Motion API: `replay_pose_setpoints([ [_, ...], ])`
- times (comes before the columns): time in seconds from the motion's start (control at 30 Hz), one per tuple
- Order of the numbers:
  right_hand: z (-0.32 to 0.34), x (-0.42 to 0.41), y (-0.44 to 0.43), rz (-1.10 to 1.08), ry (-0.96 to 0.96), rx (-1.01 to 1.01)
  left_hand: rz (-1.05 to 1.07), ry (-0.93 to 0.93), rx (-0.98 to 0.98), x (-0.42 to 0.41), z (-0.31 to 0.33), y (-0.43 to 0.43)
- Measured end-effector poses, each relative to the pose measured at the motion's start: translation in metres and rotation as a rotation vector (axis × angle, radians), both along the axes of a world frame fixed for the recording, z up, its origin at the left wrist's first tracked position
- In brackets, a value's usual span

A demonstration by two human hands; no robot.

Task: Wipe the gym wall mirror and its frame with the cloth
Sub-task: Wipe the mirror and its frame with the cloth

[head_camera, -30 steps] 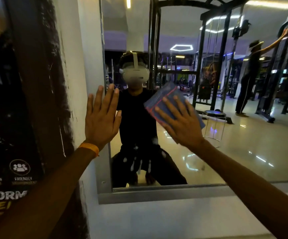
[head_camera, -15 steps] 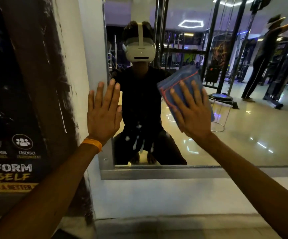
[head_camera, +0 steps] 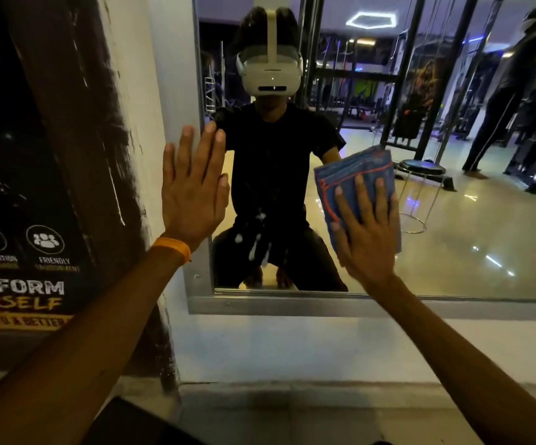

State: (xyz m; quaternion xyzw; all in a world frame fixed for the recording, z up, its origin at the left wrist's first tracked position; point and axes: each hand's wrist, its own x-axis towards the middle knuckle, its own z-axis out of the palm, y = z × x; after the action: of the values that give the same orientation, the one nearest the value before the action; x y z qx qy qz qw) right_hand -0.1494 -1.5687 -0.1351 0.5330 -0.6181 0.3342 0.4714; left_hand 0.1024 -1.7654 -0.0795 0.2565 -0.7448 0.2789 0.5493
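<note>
Head view — cloth long-axis upright

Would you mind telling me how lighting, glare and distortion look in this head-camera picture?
Head view: dim overall, the poster nearly black; lamp glare streaks the floor reflected in the mirror; the wide lens slants the frame and stretches both forearms; the cloth under the right hand is sharp, the far reflected figure blurred.

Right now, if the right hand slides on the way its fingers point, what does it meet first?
Nothing solid, it seems. The right hand presses the blue cloth flat on the mirror, fingers pointing up. Above is only bare glass to the picture's edge; where the mirror ends is not shown.
</note>
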Motion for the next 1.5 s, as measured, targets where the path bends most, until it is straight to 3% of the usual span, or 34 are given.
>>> replay_pose_setpoints([
  [0.07,-0.045,0.017,-0.004,0.028,0.061,0.110,0.003,0.003,0.000,0.000,-0.002,0.000],
  [0.13,-0.099,0.023,-0.001,0.046,0.286,0.354,0.016,0.005,0.008,-0.001,-0.008,0.000],
  [0.2,-0.108,0.004,0.006,0.048,0.439,0.472,0.013,0.001,0.015,0.000,-0.017,0.000],
  [0.3,-0.058,-0.022,0.013,0.049,0.397,0.329,0.011,0.004,0.000,-0.001,-0.024,-0.002],
  [0.43,-0.021,-0.005,0.007,0.030,-0.060,0.023,0.016,0.027,-0.008,-0.003,-0.024,-0.004],
  [0.5,-0.056,0.017,-0.005,0.039,-0.034,0.086,0.018,0.033,-0.012,-0.004,-0.025,-0.005],
  [0.57,-0.096,0.019,-0.004,0.027,0.156,0.252,0.022,0.027,-0.012,-0.004,-0.025,-0.006],
  [0.67,-0.088,-0.011,0.010,0.015,0.356,0.352,0.026,0.029,-0.004,-0.004,-0.025,-0.007],
  [0.73,-0.057,-0.022,0.013,-0.001,0.276,0.270,0.026,0.037,0.000,-0.005,-0.026,-0.007],
  [0.83,-0.031,-0.003,0.002,-0.030,-0.066,0.039,0.026,0.033,-0.014,-0.004,-0.025,-0.004],
  [0.87,-0.037,0.009,-0.006,-0.029,-0.095,0.019,0.026,0.025,-0.019,-0.004,-0.025,-0.003],
  [0.9,-0.052,0.021,-0.015,-0.029,-0.038,0.058,0.025,0.018,-0.017,-0.003,-0.025,-0.003],
  [1.0,-0.104,0.030,-0.024,-0.015,0.404,0.317,0.020,0.002,-0.013,-0.001,-0.024,-0.002],
  [1.07,-0.100,0.017,-0.023,-0.011,0.556,0.360,0.009,-0.003,-0.007,-0.001,-0.023,-0.001],
  [1.13,-0.062,0.012,-0.026,0.053,0.556,0.290,0.002,0.001,0.001,0.000,-0.022,0.000],
  [1.27,0.028,0.021,-0.043,0.013,0.280,0.080,-0.007,-0.005,0.027,0.000,-0.022,0.001],
  [1.37,-0.005,0.043,-0.049,-0.022,0.228,0.083,0.000,-0.007,0.030,0.001,-0.021,0.000],
  [1.5,-0.080,0.033,-0.036,-0.013,0.507,0.360,-0.009,-0.030,0.050,0.002,-0.020,0.002],
])
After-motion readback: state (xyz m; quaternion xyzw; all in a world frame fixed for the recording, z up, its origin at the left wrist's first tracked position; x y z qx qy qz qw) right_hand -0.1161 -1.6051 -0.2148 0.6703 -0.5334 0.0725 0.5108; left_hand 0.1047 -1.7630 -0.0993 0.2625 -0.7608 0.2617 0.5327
